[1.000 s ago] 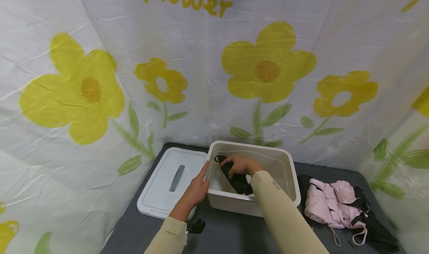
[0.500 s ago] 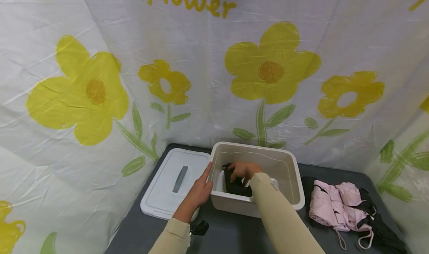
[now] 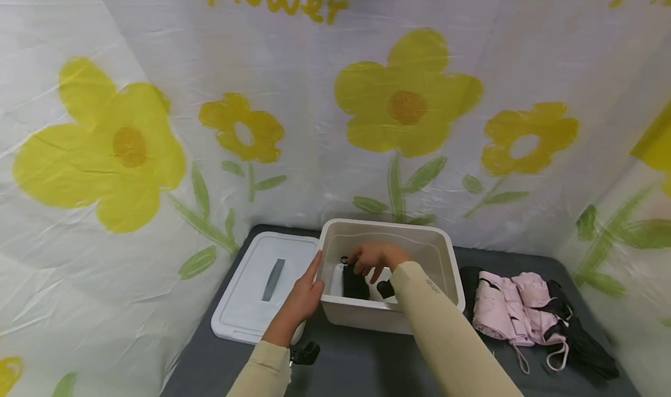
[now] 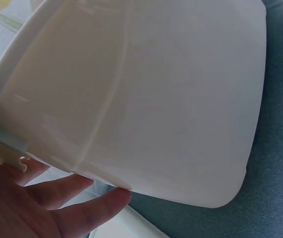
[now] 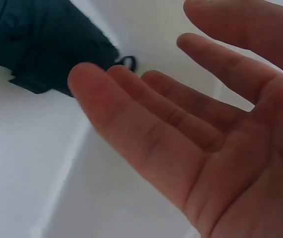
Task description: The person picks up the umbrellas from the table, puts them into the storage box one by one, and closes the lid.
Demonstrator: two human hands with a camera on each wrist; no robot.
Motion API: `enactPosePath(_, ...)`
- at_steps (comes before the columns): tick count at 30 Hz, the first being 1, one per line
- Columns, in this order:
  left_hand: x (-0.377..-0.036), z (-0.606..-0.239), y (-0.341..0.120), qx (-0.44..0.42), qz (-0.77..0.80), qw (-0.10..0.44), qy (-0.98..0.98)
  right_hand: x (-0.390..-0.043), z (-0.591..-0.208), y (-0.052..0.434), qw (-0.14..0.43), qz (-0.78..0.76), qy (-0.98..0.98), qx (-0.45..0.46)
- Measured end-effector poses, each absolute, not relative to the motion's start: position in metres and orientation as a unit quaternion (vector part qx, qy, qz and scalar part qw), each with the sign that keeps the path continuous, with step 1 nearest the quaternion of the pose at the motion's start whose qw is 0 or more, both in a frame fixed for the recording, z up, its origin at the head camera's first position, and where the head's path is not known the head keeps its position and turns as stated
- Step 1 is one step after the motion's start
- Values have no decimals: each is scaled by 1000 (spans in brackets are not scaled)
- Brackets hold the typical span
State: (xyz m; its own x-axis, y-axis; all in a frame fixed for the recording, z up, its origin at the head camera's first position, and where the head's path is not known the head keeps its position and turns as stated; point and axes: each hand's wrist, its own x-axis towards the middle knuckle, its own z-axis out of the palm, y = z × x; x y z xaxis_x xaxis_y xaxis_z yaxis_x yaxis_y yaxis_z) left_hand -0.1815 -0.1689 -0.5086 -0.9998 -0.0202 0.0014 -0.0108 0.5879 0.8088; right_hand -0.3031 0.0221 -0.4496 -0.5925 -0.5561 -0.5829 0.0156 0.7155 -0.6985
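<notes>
A deep off-white bin (image 3: 440, 251) stands at the back of the dark table. My left hand (image 3: 301, 297) lies against its left side, fingers fairly straight; in the left wrist view the fingers (image 4: 94, 210) touch the edge of the wall. Inside the bin, toward the left, lies a black cloth bundle (image 3: 355, 283) with a small loop at one end, much like a folded umbrella. Over it hangs my right hand (image 3: 374, 256), fingers spread and loosely bent. The right wrist view shows nothing held in that hand, with the bundle (image 5: 47, 42) beyond the fingertips.
Left of the bin lies a white lid (image 3: 251, 286) with a grey handle (image 3: 273, 280). On the right, pink rolled cloth bundles (image 3: 498, 307) with cords lie beside black cloth (image 3: 584, 344). A flower-printed sheet (image 3: 314, 187) hangs behind the table.
The black bundle has turned from slanting to nearly straight along the bin's left side. My right hand has let go and lifted slightly off it. My left hand stays at the bin's side.
</notes>
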Motion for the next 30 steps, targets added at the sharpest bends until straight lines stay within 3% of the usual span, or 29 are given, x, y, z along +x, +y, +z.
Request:
enactPosePath(8, -183, -507, -174, 13, -459, 6, -888, -294, -421, 24, 382, -256, 857, -234)
enactPosePath(16, -181, -511, -174, 11, -467, -1, -884, -281, -408, 48, 290, -211, 887, -293)
enactPosePath(30, -180, -506, -170, 4, -462, 4, -887, -256, -390, 107, 221, -216, 905, -293)
